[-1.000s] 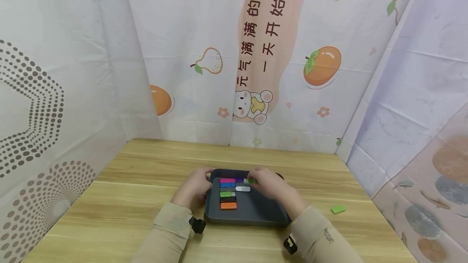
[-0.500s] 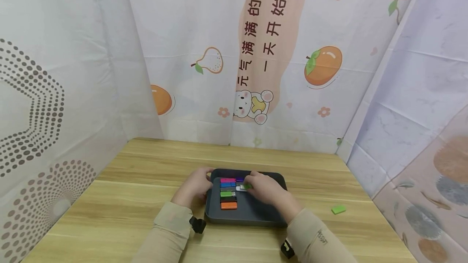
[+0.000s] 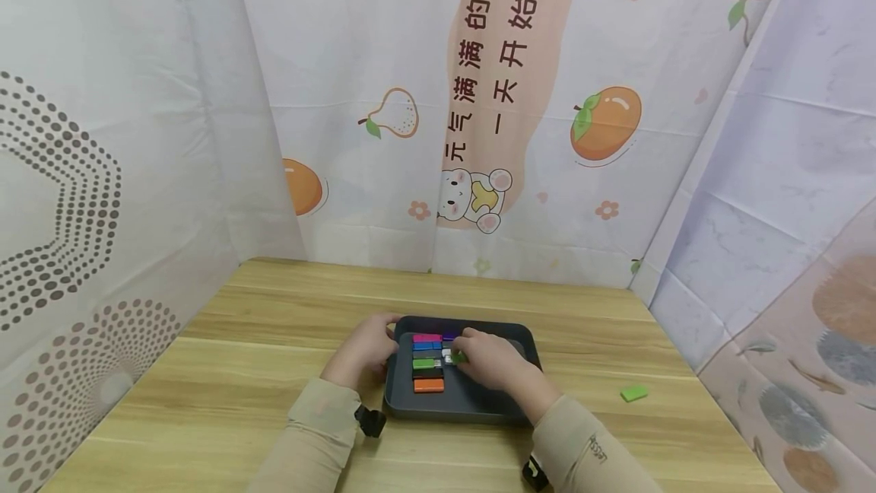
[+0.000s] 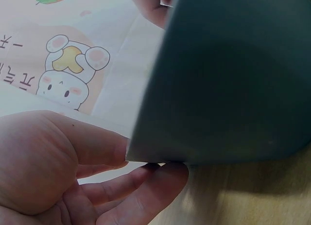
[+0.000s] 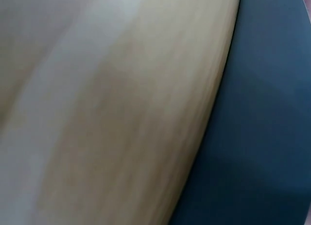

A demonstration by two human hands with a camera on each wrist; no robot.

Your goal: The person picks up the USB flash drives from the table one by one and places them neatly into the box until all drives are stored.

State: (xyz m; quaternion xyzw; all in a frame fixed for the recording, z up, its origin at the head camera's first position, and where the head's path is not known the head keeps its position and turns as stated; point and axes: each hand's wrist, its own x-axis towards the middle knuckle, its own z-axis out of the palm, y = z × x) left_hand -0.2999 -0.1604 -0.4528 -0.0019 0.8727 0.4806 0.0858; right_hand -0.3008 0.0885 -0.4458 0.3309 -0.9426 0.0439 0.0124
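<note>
A dark grey tray holds several USB flash drives. My left hand grips its left wall; in the left wrist view the thumb and fingers pinch the tray wall. Over the tray's middle, my right hand pinches a green USB flash drive, its metal plug pointing left beside the row. That left column includes a pink drive, a blue drive, another green drive, a black drive and an orange drive. A purple drive is partly visible behind the right fingers.
On the wooden table, right of the tray, lies a small bright green rectangular piece. Printed curtains hang behind the table and at both sides. The right wrist view shows mainly tabletop and the tray's side.
My right hand has brought the green drive from the back of the tray toward me and slightly left, over where the silver-white drive was visible. The left hand stays on the tray wall.
</note>
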